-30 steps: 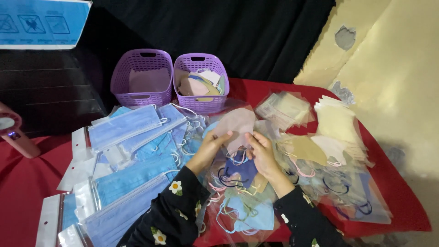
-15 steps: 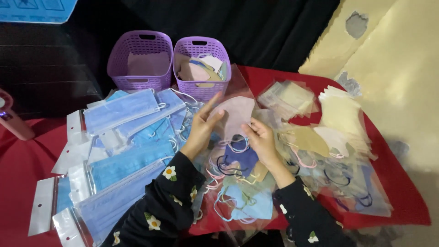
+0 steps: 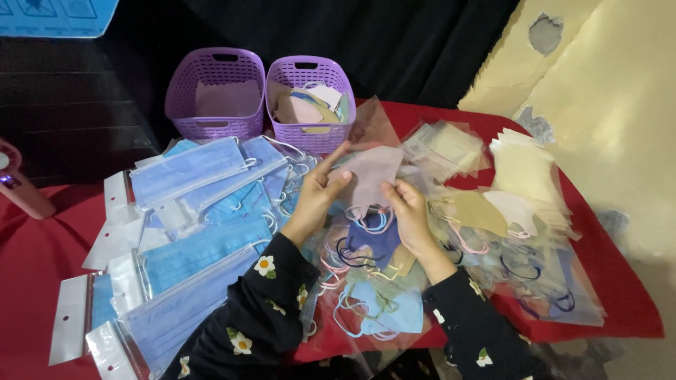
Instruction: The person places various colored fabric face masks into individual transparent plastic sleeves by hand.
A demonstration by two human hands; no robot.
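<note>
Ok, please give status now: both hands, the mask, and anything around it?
Left hand and right hand both grip one pale pink mask, lifted over mask pile. Blue mask packs beside left hand. Two purple baskets behind.

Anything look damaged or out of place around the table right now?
Yes: the yellow wall has grey patches where paint has flaked off. Loose masks lie jumbled with tangled ear loops below both hands; the blue packs overlap askew.

Pale pink face mask [image 3: 373, 172] in clear sleeve, held up flat, above pile of bagged masks [image 3: 373, 281]
</note>
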